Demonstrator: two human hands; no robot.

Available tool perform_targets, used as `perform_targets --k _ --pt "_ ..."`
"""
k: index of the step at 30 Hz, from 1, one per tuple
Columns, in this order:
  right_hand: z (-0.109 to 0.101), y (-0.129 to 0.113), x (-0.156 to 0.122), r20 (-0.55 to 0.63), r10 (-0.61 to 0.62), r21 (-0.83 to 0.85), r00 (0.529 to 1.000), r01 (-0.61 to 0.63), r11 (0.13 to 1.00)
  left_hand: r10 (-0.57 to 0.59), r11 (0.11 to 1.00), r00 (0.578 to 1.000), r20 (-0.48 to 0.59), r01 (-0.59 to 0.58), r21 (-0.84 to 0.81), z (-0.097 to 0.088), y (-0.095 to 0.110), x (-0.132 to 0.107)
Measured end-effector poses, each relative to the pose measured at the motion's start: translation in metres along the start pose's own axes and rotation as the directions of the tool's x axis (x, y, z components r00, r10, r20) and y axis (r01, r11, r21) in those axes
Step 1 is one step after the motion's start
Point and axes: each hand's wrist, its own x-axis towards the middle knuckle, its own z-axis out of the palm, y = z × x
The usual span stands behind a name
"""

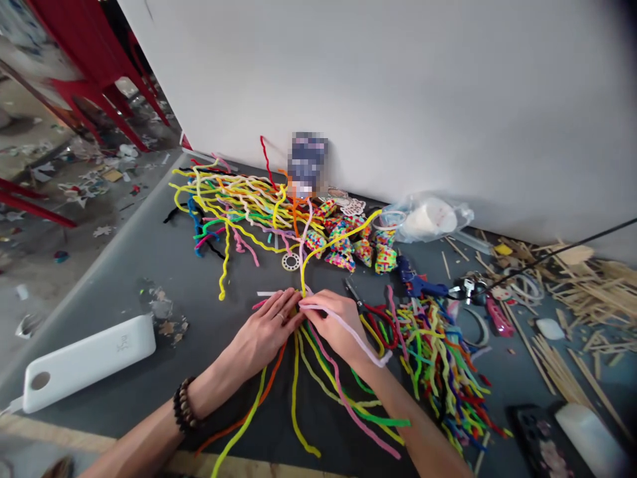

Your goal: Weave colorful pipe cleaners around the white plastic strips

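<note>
Both hands meet at the middle of the dark table (199, 318), over a bundle of fuzzy pipe cleaners. My left hand (269, 328), with a ring and a beaded bracelet (184, 405), holds the bundle's crossing point under its fingertips and thumb. My right hand (334, 322) pinches a lilac pipe cleaner (355, 332), whose end trails over the wrist. Yellow (294, 405), orange (269, 388) and pink (343, 398) strands fan out towards me. A bent yellow strand (328, 242) and a pale pink one (304, 232) stick up beyond the fingers. The crossing itself is mostly hidden.
Loose pipe cleaners lie in a pile (239, 199) behind and another (438, 358) at right. Several colourful patterned bundles (341, 245), a blue glue gun (418, 282), scissors (354, 292), wooden sticks (592, 285) and a phone (540, 441) surround them. A white power bank (89, 365) lies left.
</note>
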Motion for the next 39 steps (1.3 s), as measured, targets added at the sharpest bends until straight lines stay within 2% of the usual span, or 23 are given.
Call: perform_targets --k 3,5,10,16,27,33,35,37,39 --pt "0.008 -0.004 0.004 -0.034 0.100 -0.077 0.994 -0.102 0.992 -0.010 1.000 1.000 0.024 0.010 -0.003 -0.001 0.000 0.001" --pt "0.013 -0.007 0.004 -0.032 0.127 -0.096 0.991 -0.129 0.987 -0.021 1.000 0.999 0.032 0.021 -0.004 -0.001 0.001 0.002" --pt "0.021 -0.006 0.003 -0.126 0.130 -0.132 0.983 -0.147 0.980 -0.025 1.000 0.999 0.020 0.025 -0.003 0.000 0.002 0.001" --pt "0.026 -0.002 0.007 -0.141 0.076 -0.196 0.987 -0.103 0.975 -0.026 0.999 1.000 -0.004 0.026 0.040 -0.001 0.005 0.001" --pt "0.028 0.006 0.010 -0.184 0.145 -0.148 0.972 -0.173 0.974 -0.041 0.998 0.999 -0.030 0.042 0.053 0.000 0.006 -0.001" --pt "0.033 0.006 0.010 -0.215 0.159 -0.156 0.964 -0.195 0.968 -0.024 0.999 0.994 -0.106 0.027 0.018 -0.005 0.002 -0.002" --pt "0.033 0.003 0.006 -0.242 0.137 -0.142 0.961 -0.174 0.974 -0.050 0.999 0.984 -0.169 0.048 -0.015 -0.006 0.000 -0.005" --pt "0.031 -0.003 0.000 -0.256 0.073 -0.107 0.964 -0.103 0.989 -0.085 0.996 0.969 -0.230 0.074 -0.058 -0.005 -0.002 -0.008" --pt "0.027 -0.008 -0.009 -0.210 -0.012 -0.080 0.978 -0.005 0.997 -0.112 0.991 0.954 -0.276 0.088 -0.098 -0.004 -0.005 -0.011"
